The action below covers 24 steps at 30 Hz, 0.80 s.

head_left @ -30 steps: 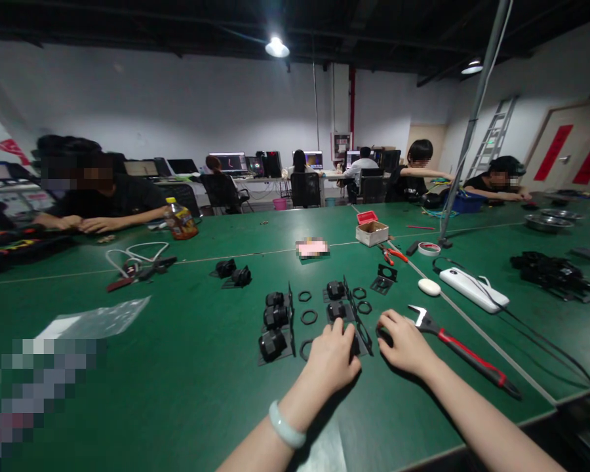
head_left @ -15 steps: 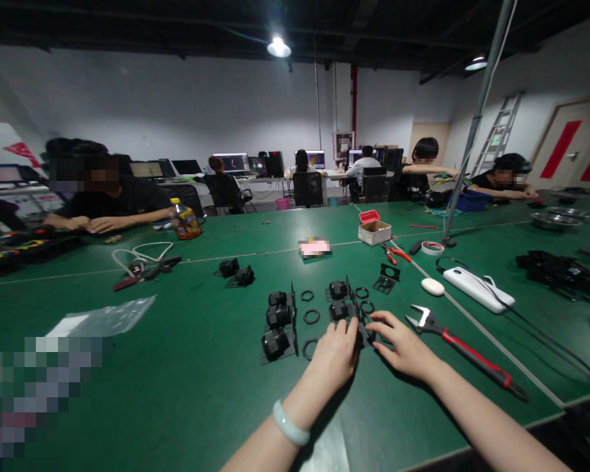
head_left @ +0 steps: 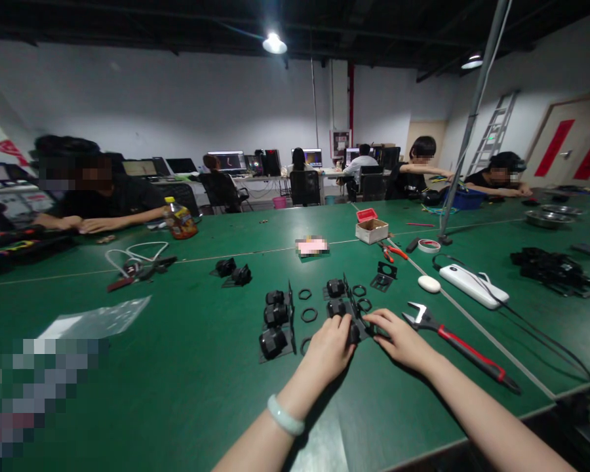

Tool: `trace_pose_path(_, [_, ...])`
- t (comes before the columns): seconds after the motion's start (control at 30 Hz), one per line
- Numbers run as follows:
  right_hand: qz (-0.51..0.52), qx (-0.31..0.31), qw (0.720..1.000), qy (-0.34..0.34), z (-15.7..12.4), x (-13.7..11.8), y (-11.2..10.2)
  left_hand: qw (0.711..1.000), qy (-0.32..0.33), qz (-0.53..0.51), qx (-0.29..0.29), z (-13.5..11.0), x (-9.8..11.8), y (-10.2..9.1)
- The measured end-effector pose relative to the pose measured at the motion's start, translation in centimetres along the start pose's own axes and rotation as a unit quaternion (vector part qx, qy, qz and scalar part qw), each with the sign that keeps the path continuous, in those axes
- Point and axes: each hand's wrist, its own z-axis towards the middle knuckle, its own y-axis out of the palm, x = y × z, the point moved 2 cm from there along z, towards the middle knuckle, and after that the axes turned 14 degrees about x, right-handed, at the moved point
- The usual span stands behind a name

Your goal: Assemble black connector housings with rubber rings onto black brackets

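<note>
My left hand (head_left: 330, 342) is curled round a black cable gland (head_left: 353, 333) at the near end of the right-hand row of brackets. On the gland's right side, the thumb and fingers of my right hand (head_left: 396, 335) close on a dark part that looks like a black locknut, mostly hidden. Beyond my left hand, two more black glands (head_left: 335, 287) sit in upright L-shaped brackets. Hexagonal ring nuts (head_left: 358, 290) lie beside them. Left of my hands stands another row of bracketed glands (head_left: 274, 343), with loose ring nuts (head_left: 309, 315) alongside.
An adjustable wrench (head_left: 465, 347) with red-black handle lies right of my right hand. Farther out are a bare bracket (head_left: 384, 276), a white power bank (head_left: 474, 286), orange pliers (head_left: 392, 252), a small box (head_left: 372, 230) and a metal pole (head_left: 465, 151). Co-workers sit across the green table (head_left: 187, 400).
My left hand has shifted slightly back and left, showing more of the near gland. My right hand stays close by its right side. The whole view has moved a little.
</note>
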Motion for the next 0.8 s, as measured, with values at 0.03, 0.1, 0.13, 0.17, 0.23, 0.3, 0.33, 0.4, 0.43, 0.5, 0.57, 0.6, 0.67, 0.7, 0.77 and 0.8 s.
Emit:
trace_pose_path(0.03, [0.001,-0.001,1.0,0.001,0.03,0.0,-0.04,1.0,0.001,0.001,-0.002,-0.03,0.01,-0.08])
trace_pose_path(0.1, [0.004,-0.006,1.0,-0.001,0.08,-0.03,-0.1,1.0,0.005,-0.002,-0.004,-0.1,0.0,-0.16])
trace_pose_path(0.13, [0.005,-0.007,1.0,-0.003,0.09,-0.04,-0.1,1.0,0.005,-0.004,-0.003,-0.12,-0.03,-0.15])
trace_pose_path(0.17, [0.006,-0.007,1.0,-0.005,0.09,-0.03,-0.09,1.0,0.004,-0.005,-0.003,-0.13,-0.07,-0.12])
trace_pose_path(0.23, [0.004,-0.005,1.0,-0.007,0.08,0.03,-0.02,1.0,0.001,-0.007,0.0,-0.12,-0.15,-0.01])
trace_pose_path(0.3, [0.001,-0.004,1.0,-0.01,0.05,0.09,0.06,1.0,-0.001,-0.006,0.003,-0.08,-0.23,0.09])
trace_pose_path(0.33, [0.001,-0.003,1.0,-0.012,0.03,0.08,0.08,1.0,-0.001,-0.006,0.004,-0.06,-0.26,0.1])
trace_pose_path(0.4, [0.002,-0.004,1.0,-0.014,-0.01,-0.02,0.08,1.0,0.003,-0.004,0.005,-0.05,-0.31,0.06])
trace_pose_path(0.43, [0.004,-0.005,1.0,-0.015,-0.03,-0.11,0.05,1.0,0.005,-0.002,0.006,-0.05,-0.33,0.01])
trace_pose_path(0.5, [0.009,-0.006,1.0,-0.016,-0.05,-0.34,-0.05,1.0,0.015,0.0,0.007,-0.07,-0.3,-0.16])
trace_pose_path(0.57, [0.013,-0.007,1.0,-0.019,-0.07,-0.56,-0.14,0.999,0.033,-0.005,0.009,-0.07,-0.15,-0.34])
trace_pose_path(0.6, [0.014,-0.007,1.0,-0.021,-0.07,-0.65,-0.17,0.999,0.043,-0.012,0.01,-0.05,-0.04,-0.4])
trace_pose_path(0.67, [0.015,-0.006,1.0,-0.024,-0.06,-0.74,-0.2,0.998,0.058,-0.035,0.011,0.05,0.22,-0.4])
trace_pose_path(0.7, [0.015,-0.005,1.0,-0.025,-0.05,-0.75,-0.2,0.997,0.064,-0.049,0.011,0.13,0.34,-0.32])
trace_pose_path(0.77, [0.016,-0.004,1.0,-0.025,-0.03,-0.72,-0.18,0.995,0.069,-0.076,0.011,0.31,0.5,-0.03])
trace_pose_path(0.8, [0.016,-0.003,1.0,-0.025,-0.02,-0.69,-0.17,0.994,0.071,-0.087,0.013,0.41,0.54,0.17])
